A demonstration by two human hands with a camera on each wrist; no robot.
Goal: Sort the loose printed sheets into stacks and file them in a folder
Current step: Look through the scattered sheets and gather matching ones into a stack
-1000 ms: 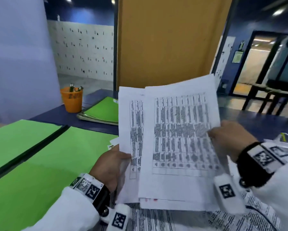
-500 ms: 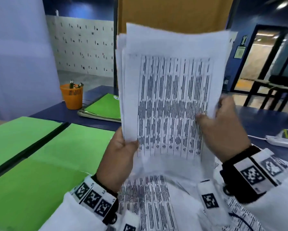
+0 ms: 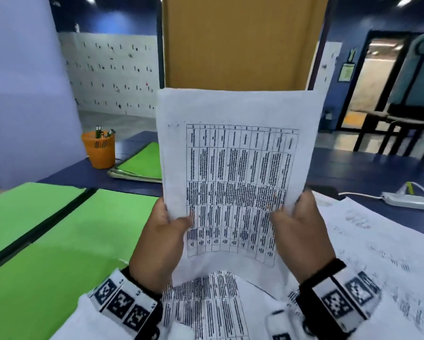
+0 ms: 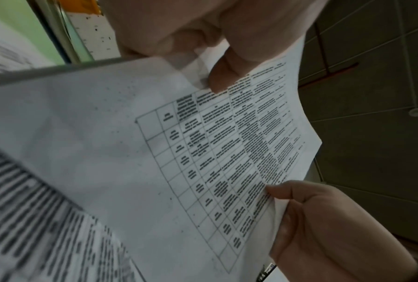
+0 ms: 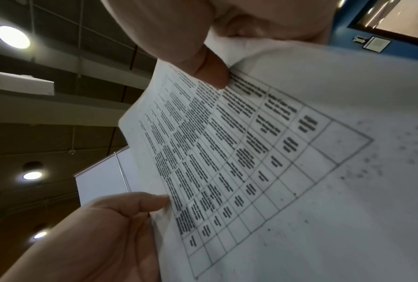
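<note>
On the dark blue desk (image 3: pixel 353 168) an open green folder (image 3: pixel 71 241) lay left. The sheet stack (image 3: pixel 238 148) was held upright, long axis vertical, pinched by the left hand (image 3: pixel 157 244) and right hand (image 3: pixel 301 236) at its lower edges.

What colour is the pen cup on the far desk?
Orange pen cup, clearest in the head view.

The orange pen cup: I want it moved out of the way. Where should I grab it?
Grip the orange pen cup round its bare lower wall, coming from the side. It stands upright, and pens poke out of its open top, so a top-down grab would likely hit them.
</note>
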